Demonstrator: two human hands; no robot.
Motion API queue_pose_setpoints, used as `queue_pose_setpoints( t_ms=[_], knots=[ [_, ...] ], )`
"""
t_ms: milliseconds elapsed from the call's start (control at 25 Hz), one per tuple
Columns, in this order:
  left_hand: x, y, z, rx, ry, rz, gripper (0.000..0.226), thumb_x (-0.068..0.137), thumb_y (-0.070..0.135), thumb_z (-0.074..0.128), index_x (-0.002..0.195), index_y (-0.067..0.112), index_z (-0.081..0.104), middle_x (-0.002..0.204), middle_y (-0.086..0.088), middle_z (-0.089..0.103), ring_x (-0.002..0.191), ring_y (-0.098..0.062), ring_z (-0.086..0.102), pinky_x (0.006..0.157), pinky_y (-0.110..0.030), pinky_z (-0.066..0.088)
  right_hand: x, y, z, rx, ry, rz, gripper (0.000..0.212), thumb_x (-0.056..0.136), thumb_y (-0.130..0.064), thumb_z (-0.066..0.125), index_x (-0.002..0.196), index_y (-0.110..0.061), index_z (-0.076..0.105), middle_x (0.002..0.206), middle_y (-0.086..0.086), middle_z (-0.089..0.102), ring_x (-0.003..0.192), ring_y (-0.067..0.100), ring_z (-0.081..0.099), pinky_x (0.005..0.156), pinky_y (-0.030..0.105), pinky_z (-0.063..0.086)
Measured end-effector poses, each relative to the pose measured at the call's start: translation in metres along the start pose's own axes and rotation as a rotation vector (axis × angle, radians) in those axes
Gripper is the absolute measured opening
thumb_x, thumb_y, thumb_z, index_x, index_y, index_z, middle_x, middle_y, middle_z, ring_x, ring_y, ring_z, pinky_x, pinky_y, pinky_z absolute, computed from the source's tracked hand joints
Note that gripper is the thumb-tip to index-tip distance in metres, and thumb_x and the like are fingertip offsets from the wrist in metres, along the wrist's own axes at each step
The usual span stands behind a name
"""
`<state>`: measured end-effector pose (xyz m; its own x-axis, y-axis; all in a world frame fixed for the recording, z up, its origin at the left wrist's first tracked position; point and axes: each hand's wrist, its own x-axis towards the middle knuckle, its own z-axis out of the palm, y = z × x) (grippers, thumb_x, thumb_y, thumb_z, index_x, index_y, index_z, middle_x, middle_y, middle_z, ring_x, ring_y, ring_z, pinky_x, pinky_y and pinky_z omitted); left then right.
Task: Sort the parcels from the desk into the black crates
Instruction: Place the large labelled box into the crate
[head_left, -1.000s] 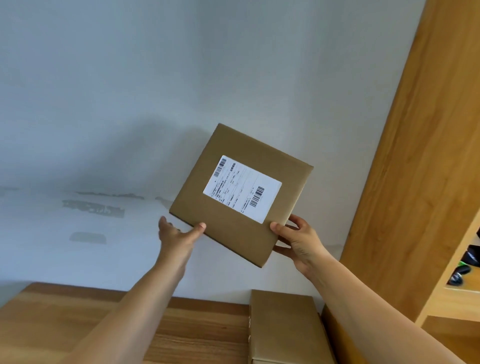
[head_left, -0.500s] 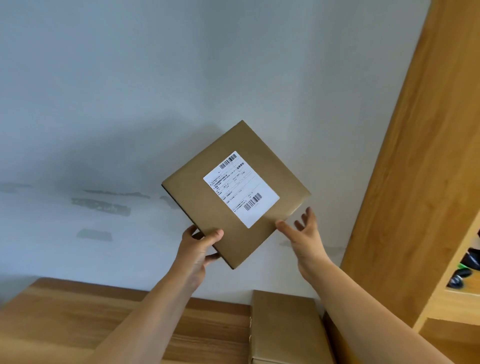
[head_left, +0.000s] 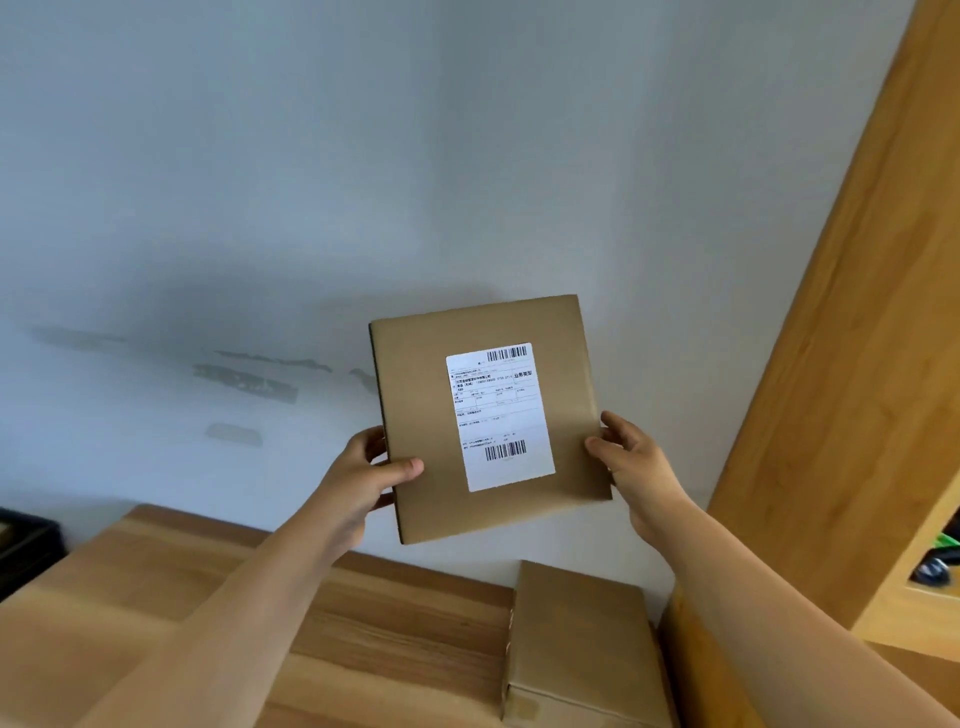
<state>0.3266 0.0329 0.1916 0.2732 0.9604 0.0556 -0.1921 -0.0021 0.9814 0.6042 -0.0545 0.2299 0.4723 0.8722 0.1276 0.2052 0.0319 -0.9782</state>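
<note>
Both hands, left hand (head_left: 363, 480) and right hand (head_left: 631, 467), around labelled parcel (head_left: 415, 415)

This looks like a plain office or small mailroom corner, not a warehouse floor. A wooden desk (head_left: 156, 613) with a pale grain top stands against a painted wall (head_left: 363, 156) whose grey-white coat is scuffed and peeling in patches. To the right rises a tall wooden shelf unit (head_left: 857, 364) in matching wood, with small dark and green items in one compartment, too blurred to name. A brown cardboard parcel (head_left: 582, 639) lies on the desk, and another parcel (head_left: 415, 415) bears a printed shipping label (head_left: 498, 415) with barcodes. The dark edge of a black crate (head_left: 26, 545) shows at far left.
</note>
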Motion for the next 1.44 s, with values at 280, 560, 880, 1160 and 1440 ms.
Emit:
queue_pose_setpoints(
  t_ms=[280, 560, 880, 1160, 1440],
  knots=[
    [-0.039, -0.002, -0.041, 0.048, 0.139, 0.042, 0.059, 0.080, 0.008, 0.072, 0.129, 0.033, 0.052, 0.120, 0.012, 0.063, 0.102, -0.013, 0.065, 0.076, -0.027, 0.050, -0.025, 0.027, 0.033, 0.053, -0.182, -0.015, 0.032, 0.093, -0.004, 0.055, 0.097, -0.033, 0.068, 0.081, -0.011, 0.072, 0.076, 0.007, 0.068, 0.065, 0.019, 0.051],
    [-0.100, 0.004, -0.124, -0.016, 0.306, 0.051, 0.058, 0.081, 0.007, 0.072, 0.130, 0.030, 0.053, 0.121, 0.000, 0.063, 0.106, -0.017, 0.063, 0.074, -0.027, 0.050, -0.070, 0.009, 0.119, 0.067, -0.306, -0.032, 0.035, 0.092, -0.004, 0.058, 0.095, -0.037, 0.065, 0.092, -0.004, 0.067, 0.083, 0.014, 0.065, 0.080, 0.032, 0.052],
    [-0.210, 0.036, -0.341, 0.029, 0.473, 0.116, 0.048, 0.091, 0.005, 0.059, 0.124, 0.039, 0.055, 0.109, 0.013, 0.069, 0.096, -0.002, 0.066, 0.071, -0.019, 0.052, -0.172, -0.021, 0.339, 0.111, -0.499, 0.021, 0.031, 0.092, -0.004, 0.057, 0.111, -0.027, 0.065, 0.092, -0.008, 0.069, 0.085, 0.011, 0.068, 0.071, 0.025, 0.054],
    [-0.296, 0.060, -0.526, -0.006, 0.721, 0.115, 0.052, 0.090, 0.006, 0.059, 0.132, 0.036, 0.051, 0.118, 0.010, 0.063, 0.106, -0.014, 0.061, 0.073, -0.027, 0.051, -0.272, -0.040, 0.533, 0.151, -0.672, 0.077, 0.034, 0.090, -0.001, 0.055, 0.107, -0.029, 0.065, 0.089, -0.008, 0.070, 0.083, 0.010, 0.067, 0.072, 0.026, 0.052],
    [-0.341, 0.063, -0.645, -0.001, 0.925, 0.110, 0.050, 0.092, 0.007, 0.057, 0.133, 0.034, 0.051, 0.112, 0.020, 0.062, 0.103, -0.007, 0.059, 0.073, -0.022, 0.047, -0.313, -0.050, 0.676, 0.145, -0.872, 0.099, 0.034, 0.090, 0.002, 0.054, 0.114, -0.020, 0.062, 0.096, 0.000, 0.067, 0.075, 0.005, 0.064, 0.057, 0.018, 0.049]
  ],
)
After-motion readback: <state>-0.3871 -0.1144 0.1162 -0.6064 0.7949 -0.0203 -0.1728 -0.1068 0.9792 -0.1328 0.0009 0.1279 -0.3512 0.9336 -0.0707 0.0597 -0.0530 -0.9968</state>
